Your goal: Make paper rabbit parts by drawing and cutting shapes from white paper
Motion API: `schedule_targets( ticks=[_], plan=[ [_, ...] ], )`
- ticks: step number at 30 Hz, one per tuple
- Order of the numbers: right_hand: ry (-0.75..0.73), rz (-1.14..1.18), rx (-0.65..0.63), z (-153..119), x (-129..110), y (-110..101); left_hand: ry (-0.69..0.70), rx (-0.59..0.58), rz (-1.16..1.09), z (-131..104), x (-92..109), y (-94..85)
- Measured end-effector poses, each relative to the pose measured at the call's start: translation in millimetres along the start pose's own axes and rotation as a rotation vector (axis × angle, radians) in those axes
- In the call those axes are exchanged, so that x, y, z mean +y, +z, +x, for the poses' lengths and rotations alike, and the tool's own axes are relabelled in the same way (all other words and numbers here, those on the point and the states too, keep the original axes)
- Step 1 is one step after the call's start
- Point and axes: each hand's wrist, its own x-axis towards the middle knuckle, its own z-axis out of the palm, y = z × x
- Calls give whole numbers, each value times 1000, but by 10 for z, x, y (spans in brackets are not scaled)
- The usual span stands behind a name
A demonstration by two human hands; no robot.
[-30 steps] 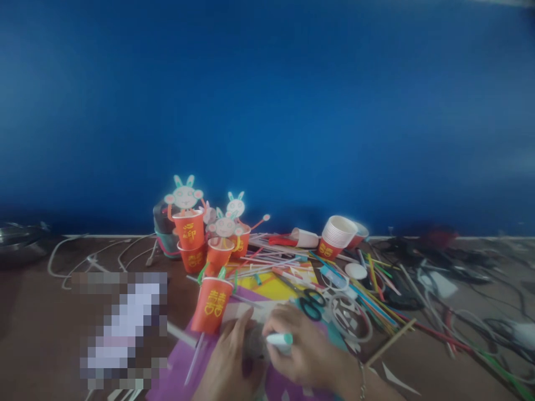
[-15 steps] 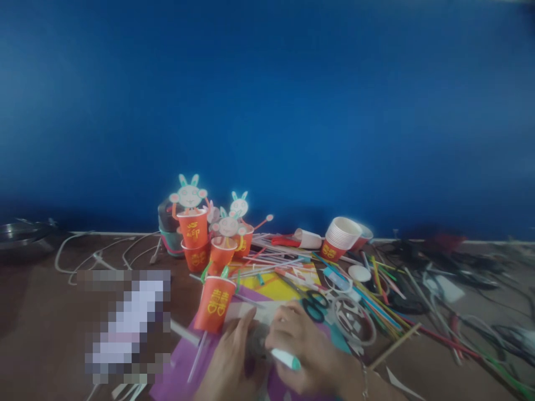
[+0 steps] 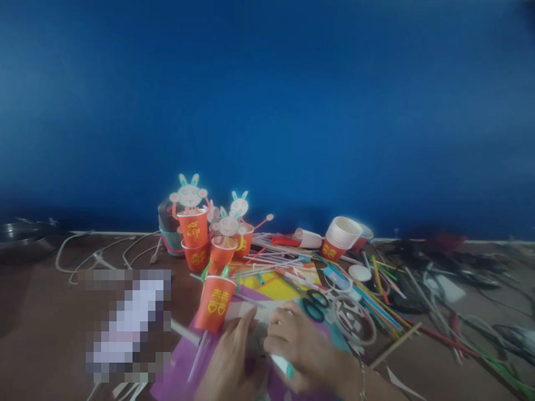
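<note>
My right hand (image 3: pixel 298 345) is closed round a white marker (image 3: pixel 279 363), whose green end points toward me. It works over a pale sheet of paper (image 3: pixel 240 308) lying on purple paper (image 3: pixel 178 370). My left hand (image 3: pixel 229 356) rests beside it on the paper, fingers stretched forward; some of them are hidden. What lies between the hands is dim and blurred. Just beyond my left hand stands a red paper cup (image 3: pixel 215 306) with gold characters, a white straw (image 3: pixel 197 356) below it. Black-handled scissors (image 3: pixel 315 305) lie past my right hand.
Red cups with paper rabbit figures (image 3: pixel 190 196) stand at the back left. A stack of paper cups (image 3: pixel 340 236) is at the back right, near scattered straws (image 3: pixel 271 259), a tape roll (image 3: pixel 354 318) and a wooden stick (image 3: pixel 395 345). Cables (image 3: pixel 476 328) spread over the right side.
The marker in my right hand has tilted, its green end shifting slightly left and down. My left hand stays nearly still.
</note>
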Motion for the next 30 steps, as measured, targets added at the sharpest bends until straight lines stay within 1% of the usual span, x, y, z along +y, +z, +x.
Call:
schedule_targets(
  ticks=[2, 5, 12, 18, 23, 28, 30],
  plan=[
    [-3, -16, -19, 11, -2, -2, 18, 9, 6, 4, 6, -2],
    [20, -25, -32, 29, -16, -7, 7, 10, 17, 18, 11, 1],
    [112, 7, -1, 120, -104, -89, -27, -11, 49, 10, -26, 25],
    [247, 19, 39, 264, -134, -143, -79, -66, 23, 23, 22, -17],
    [354, 136, 29, 357, -71, -165, -95, -33, 22, 28, 54, -26],
    [427, 379, 25, 340, 14, -113, -121, -27, 18, 20, 52, -13],
    [439, 442, 26, 320, 21, -93, -126, -19, 22, 23, 58, -11]
  ],
)
